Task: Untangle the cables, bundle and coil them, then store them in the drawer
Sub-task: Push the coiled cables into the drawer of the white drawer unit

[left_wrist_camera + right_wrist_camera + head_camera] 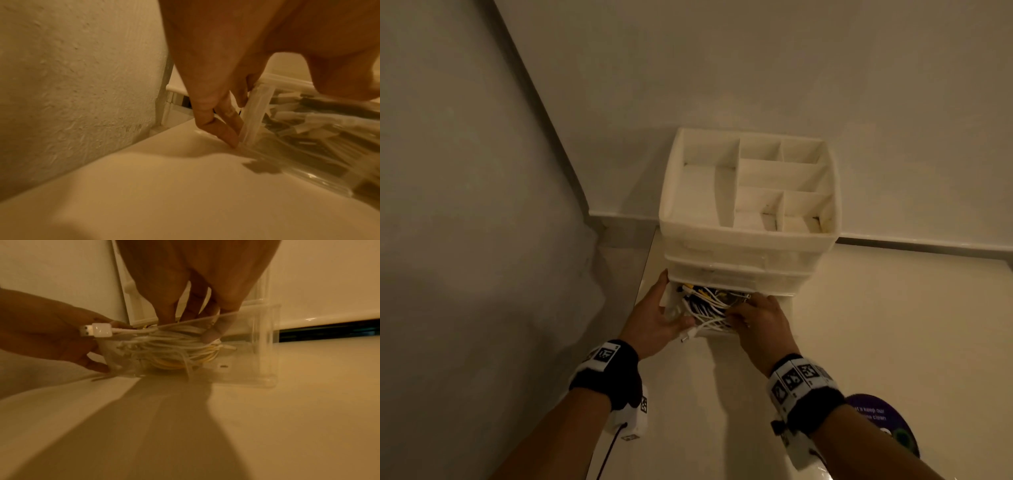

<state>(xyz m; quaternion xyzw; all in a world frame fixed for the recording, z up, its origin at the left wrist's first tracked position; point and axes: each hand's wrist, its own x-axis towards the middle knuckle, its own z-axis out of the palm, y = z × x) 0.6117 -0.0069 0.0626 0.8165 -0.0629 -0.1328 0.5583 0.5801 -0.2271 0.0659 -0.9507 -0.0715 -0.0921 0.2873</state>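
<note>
A white drawer unit (750, 240) stands on the table against the back wall. Its clear bottom drawer (669, 298) (246, 353) is pulled out and holds a coil of white, yellow and black cables (709, 301) (164, 347) (318, 126). My right hand (760, 322) (195, 272) reaches down into the drawer and holds the coil, thumb in front, fingers behind. My left hand (654, 315) (216, 73) (51, 331) lies with straight fingers against the drawer's left wall (255, 113). A white USB plug (685, 337) (98, 331) sticks out over the front rim.
The unit's top is an open tray (825, 192) with several bare compartments. A rough wall (465, 205) runs close along the table's left edge (643, 267). A purple round sticker (880, 418) lies on the table near my right forearm.
</note>
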